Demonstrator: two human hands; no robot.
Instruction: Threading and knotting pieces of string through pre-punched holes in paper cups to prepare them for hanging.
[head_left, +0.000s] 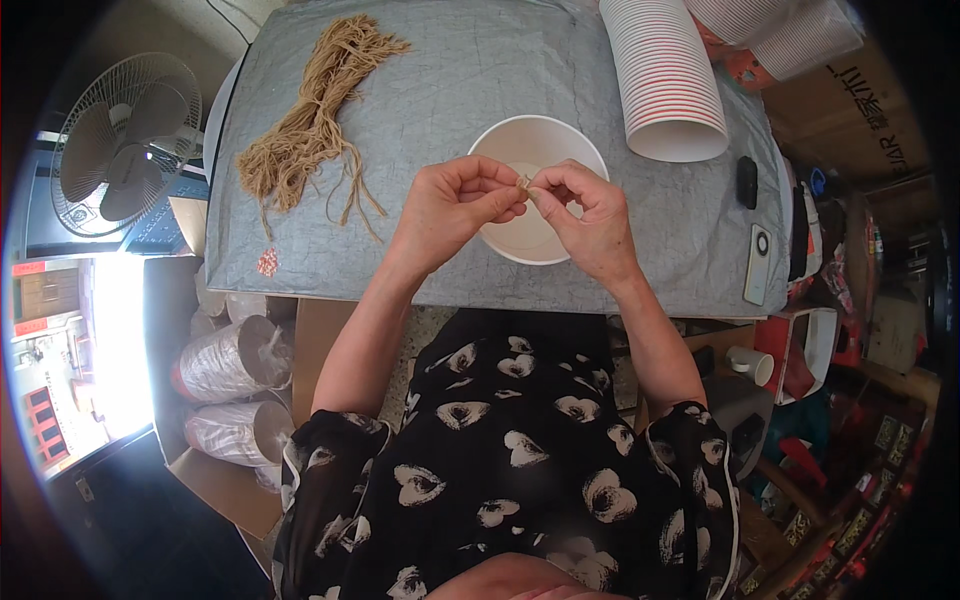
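Note:
Above a white paper bucket (535, 135), my two hands meet fingertip to fingertip. Thumb and forefinger of my left hand (460, 200) are closed in a pinch, and so are those of my right hand (585, 215). Between them is a small tan bit of twine (524, 181), mostly covered by the fingers. The bucket stands upright on the grey-covered table (420, 90), its mouth partly hidden behind my hands. A loose bundle of tan twine (310, 125), tied around its middle, lies at the far left with strands trailing toward me.
Nested white buckets (675, 90) lie at the far right, beside more in plastic (800, 45). Along the right edge are a black object (746, 182) and a phone (757, 263). A small red-and-white pile (267, 262) sits front left. A fan (128, 145) stands left; wrapped buckets (225, 360) are below.

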